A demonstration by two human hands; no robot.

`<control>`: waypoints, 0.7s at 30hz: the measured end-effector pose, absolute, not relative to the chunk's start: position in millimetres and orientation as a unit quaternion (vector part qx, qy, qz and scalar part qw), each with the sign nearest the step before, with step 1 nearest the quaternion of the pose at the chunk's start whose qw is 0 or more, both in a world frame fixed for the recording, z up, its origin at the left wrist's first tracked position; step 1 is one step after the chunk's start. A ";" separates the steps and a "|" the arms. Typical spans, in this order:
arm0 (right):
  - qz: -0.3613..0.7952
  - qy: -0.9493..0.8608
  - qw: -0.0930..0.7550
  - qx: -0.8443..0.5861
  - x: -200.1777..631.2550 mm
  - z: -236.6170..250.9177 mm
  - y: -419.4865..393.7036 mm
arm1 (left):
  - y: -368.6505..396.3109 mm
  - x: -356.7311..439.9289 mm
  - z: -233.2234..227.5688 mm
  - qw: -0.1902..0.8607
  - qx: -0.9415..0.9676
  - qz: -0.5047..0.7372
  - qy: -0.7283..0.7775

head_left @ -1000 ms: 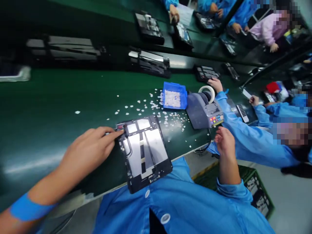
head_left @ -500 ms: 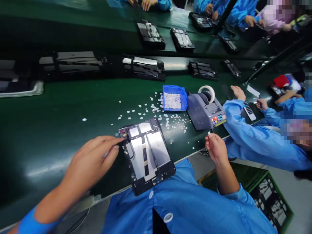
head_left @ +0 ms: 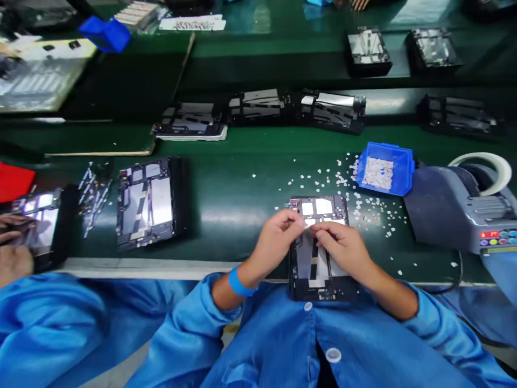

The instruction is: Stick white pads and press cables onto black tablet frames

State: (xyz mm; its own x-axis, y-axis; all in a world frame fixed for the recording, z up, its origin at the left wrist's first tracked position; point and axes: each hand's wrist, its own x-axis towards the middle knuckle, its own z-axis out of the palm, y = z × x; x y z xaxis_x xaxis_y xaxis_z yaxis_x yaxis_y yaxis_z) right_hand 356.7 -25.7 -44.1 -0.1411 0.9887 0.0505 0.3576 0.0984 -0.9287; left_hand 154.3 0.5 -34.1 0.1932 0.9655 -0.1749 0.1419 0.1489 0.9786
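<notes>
The green bench [head_left: 226, 178] spreads in front of you from left to right, with a row of opened devices along its far side, one of the row devices [head_left: 258, 102] lying almost straight ahead. On the right stands a gray tape dispenser [head_left: 436, 205], a pale roll of tape [head_left: 501, 172] mounted on it. Well to your left, a black-edged device stack [head_left: 147, 202] sits on the bench. The opened device [head_left: 321, 269] lies flat at the near edge right before you, its silver panels facing up, partly covered by your hands. Beyond it to the right, just beside the dispenser, is a blue tray [head_left: 402, 167]. Your left hand [head_left: 278, 240], a blue band [head_left: 239, 281] around its wrist, and your right hand [head_left: 347, 250] meet above the device, fingertips nearly touching. Your left thumb and finger pinch a small white piece [head_left: 308, 225]; your right fingertips are closed at its right end and seem to grip it too, though it is tiny and blurred. Smallest are the white bits [head_left: 378, 173], heaped in the tray and strewn around it.
</notes>
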 end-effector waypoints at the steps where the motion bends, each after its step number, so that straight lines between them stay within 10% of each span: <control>1: 0.362 -0.675 0.371 -0.526 359.7 -45.8 -19.1 | 3.5 143.0 -32.7 0.503 0.570 0.378 0.529; 10: 0.008 -0.891 0.173 -0.421 367.7 -62.3 49.5 | 41.3 118.1 -33.2 0.119 0.894 0.127 0.414; 21: -0.059 -0.932 0.092 -0.346 371.3 -57.6 60.4 | 38.6 125.0 -35.1 0.043 0.924 0.057 0.375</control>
